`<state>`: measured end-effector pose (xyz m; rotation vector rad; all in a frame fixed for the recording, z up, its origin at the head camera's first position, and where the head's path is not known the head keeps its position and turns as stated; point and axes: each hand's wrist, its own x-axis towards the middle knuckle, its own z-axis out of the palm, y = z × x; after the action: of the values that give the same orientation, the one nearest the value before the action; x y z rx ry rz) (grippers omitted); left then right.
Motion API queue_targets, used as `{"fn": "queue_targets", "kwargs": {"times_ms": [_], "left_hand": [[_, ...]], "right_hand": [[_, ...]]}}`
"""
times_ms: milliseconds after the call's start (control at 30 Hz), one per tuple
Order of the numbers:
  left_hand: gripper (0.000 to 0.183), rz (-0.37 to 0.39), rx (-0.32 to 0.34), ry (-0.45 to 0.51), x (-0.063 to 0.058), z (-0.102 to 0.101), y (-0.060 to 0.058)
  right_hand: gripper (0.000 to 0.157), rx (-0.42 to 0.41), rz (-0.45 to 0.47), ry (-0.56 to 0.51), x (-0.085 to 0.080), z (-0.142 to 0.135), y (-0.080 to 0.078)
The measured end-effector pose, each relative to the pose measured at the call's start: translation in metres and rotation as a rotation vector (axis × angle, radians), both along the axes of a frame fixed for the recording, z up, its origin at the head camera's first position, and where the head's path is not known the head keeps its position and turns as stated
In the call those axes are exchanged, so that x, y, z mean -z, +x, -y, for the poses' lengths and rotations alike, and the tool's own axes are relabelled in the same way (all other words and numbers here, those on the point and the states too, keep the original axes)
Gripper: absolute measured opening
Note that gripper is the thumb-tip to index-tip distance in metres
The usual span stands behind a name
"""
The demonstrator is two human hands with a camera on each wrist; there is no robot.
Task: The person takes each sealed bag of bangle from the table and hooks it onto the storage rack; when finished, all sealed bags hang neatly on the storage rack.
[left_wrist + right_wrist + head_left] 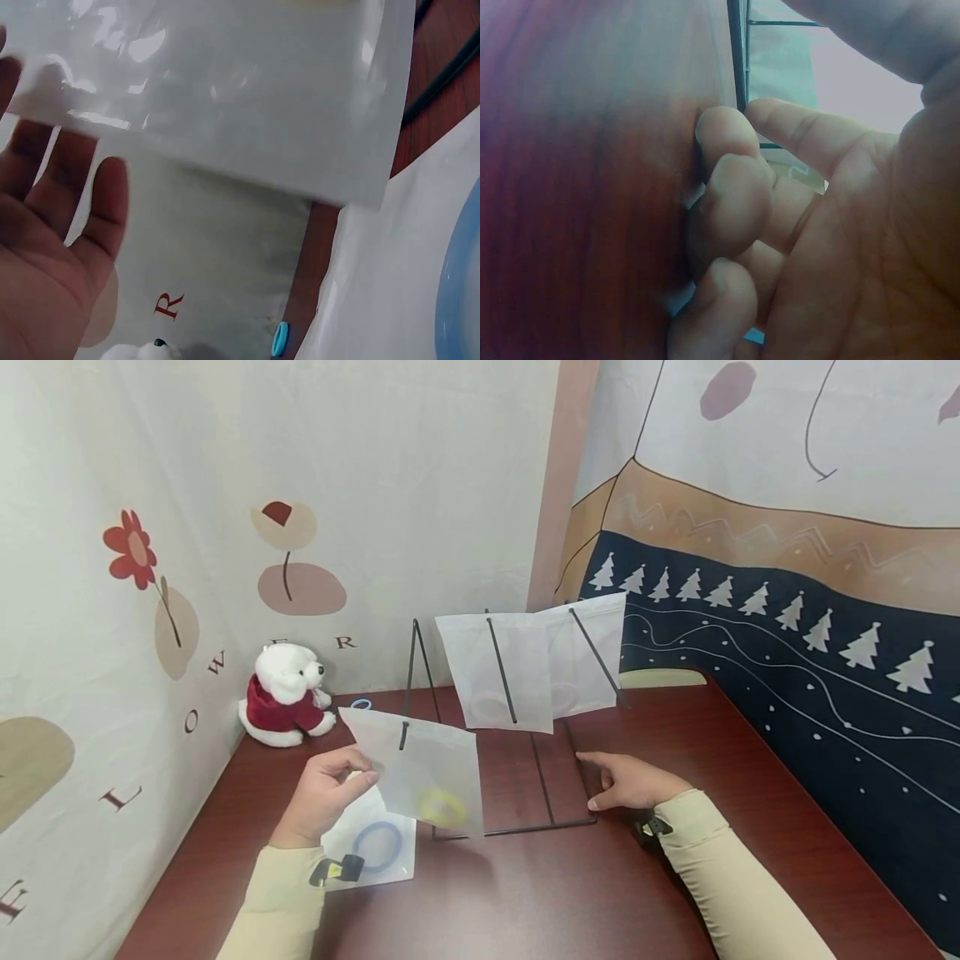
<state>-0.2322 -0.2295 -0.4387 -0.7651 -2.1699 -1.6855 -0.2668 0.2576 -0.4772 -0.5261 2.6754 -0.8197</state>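
A black wire display rack (551, 810) stands on the table, its hooks carrying two translucent pouches (495, 672). Another translucent pouch (427, 768), with a yellow ring (442, 808) inside, is on a front left hook. My left hand (322, 793) pinches that pouch by its left edge; in the left wrist view the pouch (247, 97) covers some fingertips. At the rack's right base corner, my right hand (633, 781) holds the frame with thumb and forefinger. In the right wrist view its other fingers (739, 199) curl against the tabletop.
A pouch with a blue ring (377, 847) lies flat beneath my left hand. Behind it is a small light-blue ring (361, 703). A white plush bear (288, 693) in red sits at the back left. Printed cloths (420, 485) hang behind the table.
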Motion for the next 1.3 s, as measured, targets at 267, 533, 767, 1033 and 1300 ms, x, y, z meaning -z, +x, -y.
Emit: {"fn": "queue_targets", "kwargs": {"times_ms": [267, 533, 767, 1033, 1300], "left_hand": [[0.021, 0.082, 0.140, -0.255, 0.005, 0.004, -0.004], [0.024, 0.141, 0.228, -0.319, 0.004, 0.002, -0.003], [0.025, 0.108, 0.167, -0.359, 0.002, -0.007, 0.000], [0.038, 0.077, 0.019, -0.353, 0.001, -0.014, 0.001], [0.040, 0.107, -0.069, -0.272, 0.001, -0.017, 0.002]], "right_hand": [[0.086, 0.008, 0.005, -0.002, 0.001, -0.001, 0.000], [0.085, -0.001, 0.006, -0.009, 0.001, 0.000, 0.000], [0.086, -0.014, -0.001, -0.021, 0.001, -0.001, 0.000], [0.085, -0.016, -0.011, -0.024, 0.004, -0.002, -0.002], [0.085, -0.008, -0.003, -0.028, 0.002, -0.001, -0.001]]}}
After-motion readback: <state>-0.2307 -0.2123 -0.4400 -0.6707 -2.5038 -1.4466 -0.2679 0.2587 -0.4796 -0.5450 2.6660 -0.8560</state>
